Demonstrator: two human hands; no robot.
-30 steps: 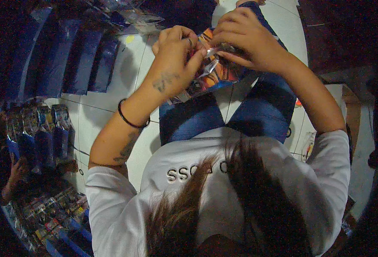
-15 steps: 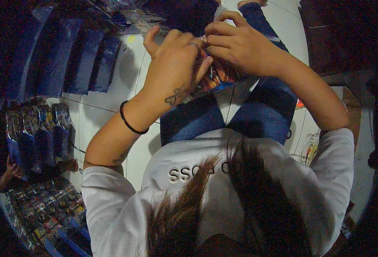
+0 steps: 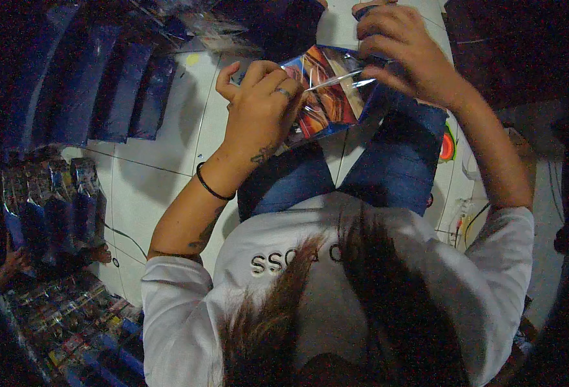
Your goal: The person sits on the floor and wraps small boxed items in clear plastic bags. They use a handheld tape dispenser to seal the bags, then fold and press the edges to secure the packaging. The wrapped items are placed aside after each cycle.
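Observation:
A flat packet with a colourful picture, clear shiny wrap and a blue border (image 3: 331, 106) is held tilted above my thighs. My left hand (image 3: 262, 106) is closed on its left side, with the thumb side hidden and one finger sticking out. My right hand (image 3: 404, 55) is at the packet's upper right corner. Its fingers are bent and spread apart, slightly smeared by motion. A thin pale strip or fold (image 3: 336, 81) crosses the packet from my left hand toward the fingertips of my right; whether they touch it is hard to tell.
Dark blue packages (image 3: 97, 90) stand in a row at the far left. Nearer on the left are clear-wrapped packets (image 3: 52, 200) and a pile of similar packets (image 3: 78, 322), with another person's hand (image 3: 14, 264) beside them. A dark cable (image 3: 126, 235) lies on the white tiles (image 3: 162, 151).
My right hand has moved up and to the right, away from my left hand, uncovering the packet's picture and the pale strip. My left hand stays on the packet, shifted slightly.

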